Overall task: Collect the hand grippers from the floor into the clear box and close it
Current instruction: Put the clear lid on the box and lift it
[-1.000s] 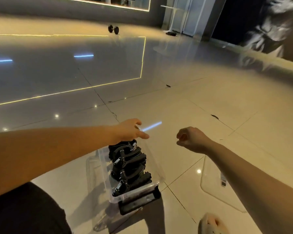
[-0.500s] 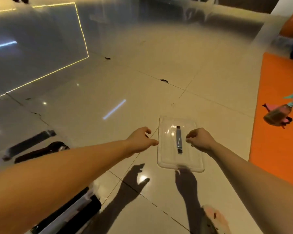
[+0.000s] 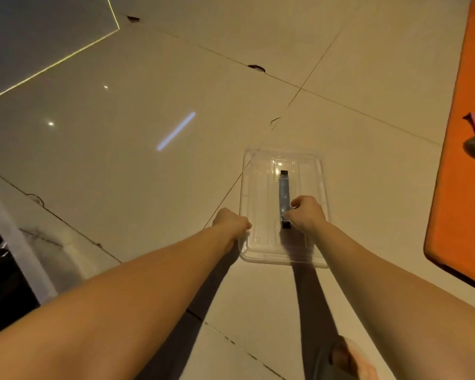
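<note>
Clear lid [image 3: 263,193] lies flat on the tiled floor [image 3: 137,193], across a grout line, ahead of the person. A dark handle [image 3: 284,187] runs along its middle. Right hand [image 3: 307,215]: fingers curled round the near end of the handle, gripping it. Left hand [image 3: 231,223]: knuckles up, fingers curled at the lid's left rim; cannot tell whether they clasp it. Clear box [image 3: 14,242] at far left, dark contents, blurred. Orange mat [image 3: 464,187] at right, well apart.

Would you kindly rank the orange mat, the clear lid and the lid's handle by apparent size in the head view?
1. orange mat, even cropped by the frame edge.
2. clear lid.
3. handle, its near end partly covered by the right hand.
</note>
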Tool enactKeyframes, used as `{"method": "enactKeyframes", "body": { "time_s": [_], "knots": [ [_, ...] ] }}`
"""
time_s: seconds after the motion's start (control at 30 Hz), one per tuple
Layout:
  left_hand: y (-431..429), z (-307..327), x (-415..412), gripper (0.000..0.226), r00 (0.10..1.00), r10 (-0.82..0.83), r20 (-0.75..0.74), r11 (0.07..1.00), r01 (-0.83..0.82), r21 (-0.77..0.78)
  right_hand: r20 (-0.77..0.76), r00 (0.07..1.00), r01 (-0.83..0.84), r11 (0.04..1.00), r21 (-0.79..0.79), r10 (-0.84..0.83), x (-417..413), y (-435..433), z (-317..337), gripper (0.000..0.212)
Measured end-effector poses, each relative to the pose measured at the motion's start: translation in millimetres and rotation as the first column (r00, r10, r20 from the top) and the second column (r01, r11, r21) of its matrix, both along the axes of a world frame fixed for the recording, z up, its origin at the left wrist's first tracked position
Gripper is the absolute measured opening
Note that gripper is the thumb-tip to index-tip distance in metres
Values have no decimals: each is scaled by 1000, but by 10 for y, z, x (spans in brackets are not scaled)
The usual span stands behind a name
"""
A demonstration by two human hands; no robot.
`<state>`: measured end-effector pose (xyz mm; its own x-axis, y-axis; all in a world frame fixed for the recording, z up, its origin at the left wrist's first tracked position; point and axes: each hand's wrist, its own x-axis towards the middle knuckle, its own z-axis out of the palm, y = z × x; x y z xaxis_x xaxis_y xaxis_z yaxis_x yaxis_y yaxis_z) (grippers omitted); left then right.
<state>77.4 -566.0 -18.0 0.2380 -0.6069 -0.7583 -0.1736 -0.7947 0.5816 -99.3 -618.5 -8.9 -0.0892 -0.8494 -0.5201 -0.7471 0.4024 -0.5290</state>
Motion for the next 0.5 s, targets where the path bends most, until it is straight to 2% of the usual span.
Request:
{"method": "enactKeyframes", "body": {
  "time_s": [0.1, 0.2, 0.3, 0.4, 0.5],
  "knots": [
    [12, -44, 25, 35, 995, 83, -46, 996, -82, 33, 30, 999, 20, 999, 26, -21, -29, 14, -7, 36],
    [43, 7, 13, 33, 991, 97, -87, 995, -94, 38, 70, 998, 5, 999, 37, -8, -47, 46, 27, 55],
    [85, 160, -14, 30, 982, 85, -167, 996, -83, 21, 113, 993, 35, 999, 28, -38, -84, 89, 130, 61],
    [137, 386, -51, 29, 975, 59, -215, 990, -85, -112, 164, 985, 52, 998, 27, -56, -88, 124, 314, 61],
    [216, 740, -80, 31, 988, 54, -146, 944, -98, -316, 187, 982, 42, 999, -2, -41, 96, 155, 695, 54]
  ]
}}
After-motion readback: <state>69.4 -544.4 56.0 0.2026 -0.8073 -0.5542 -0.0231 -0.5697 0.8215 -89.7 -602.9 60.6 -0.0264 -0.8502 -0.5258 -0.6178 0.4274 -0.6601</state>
